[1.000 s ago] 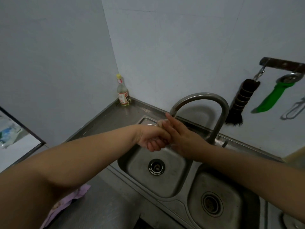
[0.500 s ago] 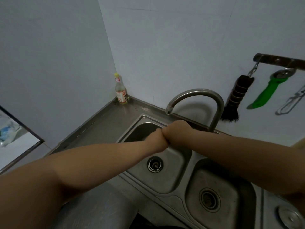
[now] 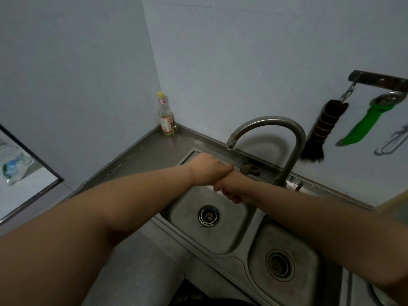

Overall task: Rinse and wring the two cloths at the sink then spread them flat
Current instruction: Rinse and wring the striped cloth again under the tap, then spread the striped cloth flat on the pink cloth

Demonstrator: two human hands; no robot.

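Over the left basin of the steel sink, below the curved faucet, my left hand wraps its fingers and thumb round my right wrist. The left hand covers my right hand, so its fingers cannot be made out. No water visibly runs from the spout. Neither cloth is in view, and neither hand holds one.
The right basin lies beside the left one. A bottle stands in the counter's back corner. A dark brush, a green-handled tool and a metal utensil hang on the right wall. A framed pane sits at far left.
My hands rubbed together under the faucet, then my left hand slid up onto the right wrist. The pink cloth at the lower left a second ago has left the view.
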